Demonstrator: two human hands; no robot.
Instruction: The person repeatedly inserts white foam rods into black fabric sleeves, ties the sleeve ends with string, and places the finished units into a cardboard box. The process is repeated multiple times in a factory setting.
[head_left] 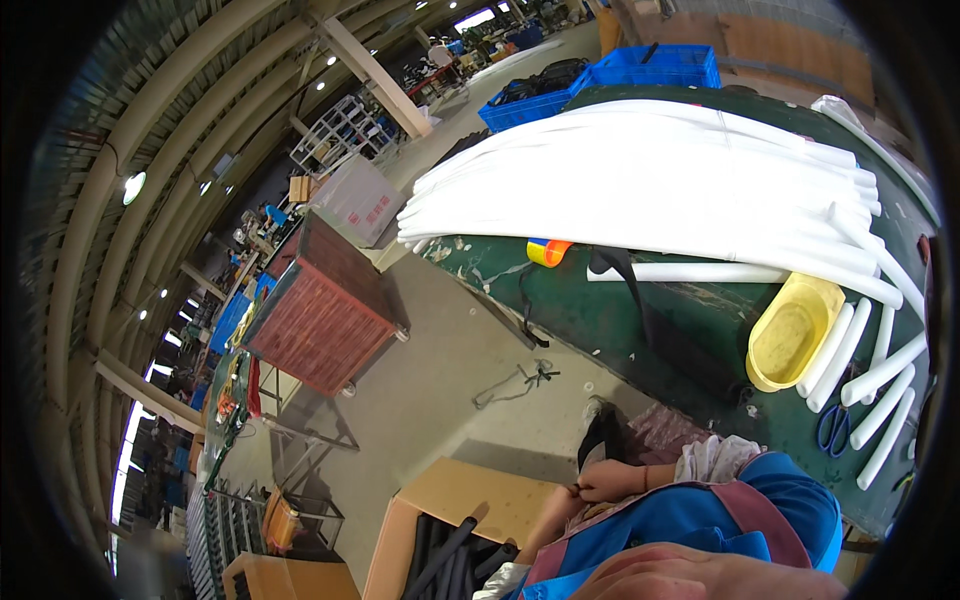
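Beside the open cardboard box (480,490), my right hand (612,481) is closed, its fingers pinched together; what they hold is too small to make out. My left hand (552,514) comes up along the box's edge and meets the right fingertips; its own fingers are mostly hidden. Black foam tubes (440,560) stand in the box, below and left of my hands. A black strap or cloth strip (640,300) hangs over the edge of the green table (690,355).
Long white foam tubes (640,170) are heaped on the table. Near them are a yellow tub (790,335), short white tubes (840,355), blue-handled scissors (834,432) and a yellow-orange roll (547,252). A reddish wheeled cabinet (325,310) stands left; blue crates (655,67) are behind.
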